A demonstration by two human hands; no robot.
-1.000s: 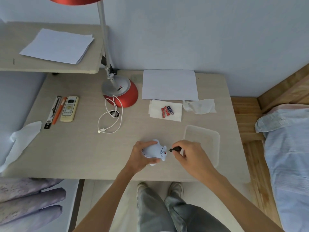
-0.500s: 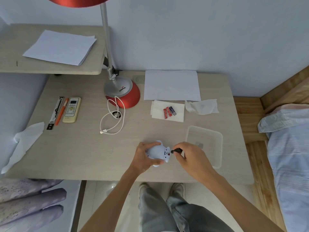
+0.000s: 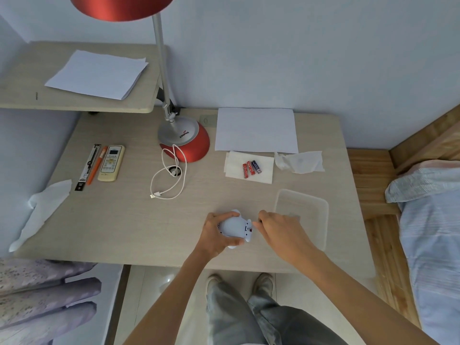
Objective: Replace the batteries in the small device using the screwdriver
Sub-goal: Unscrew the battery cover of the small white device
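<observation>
Head view: left hand (image 3: 216,234) grips the device (image 3: 234,226) on the desk (image 3: 124,220). Right hand (image 3: 280,232), just right of it, pinches the mostly hidden screwdriver (image 3: 259,221), tip at the device's end. Step looks like undoing the cover screw. The next move needs a seated tip and a steady turn. Batteries (image 3: 251,167) lie well beyond both hands.

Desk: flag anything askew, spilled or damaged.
A white tissue droops over the desk's left edge, and a crumpled tissue lies near the batteries. Nothing looks spilled or broken.

Open desk (image 3: 124,220) at near left. Tub (image 3: 327,215) blocks near right; cable (image 3: 155,195) and batteries (image 3: 251,168) obstruct the far side.
</observation>
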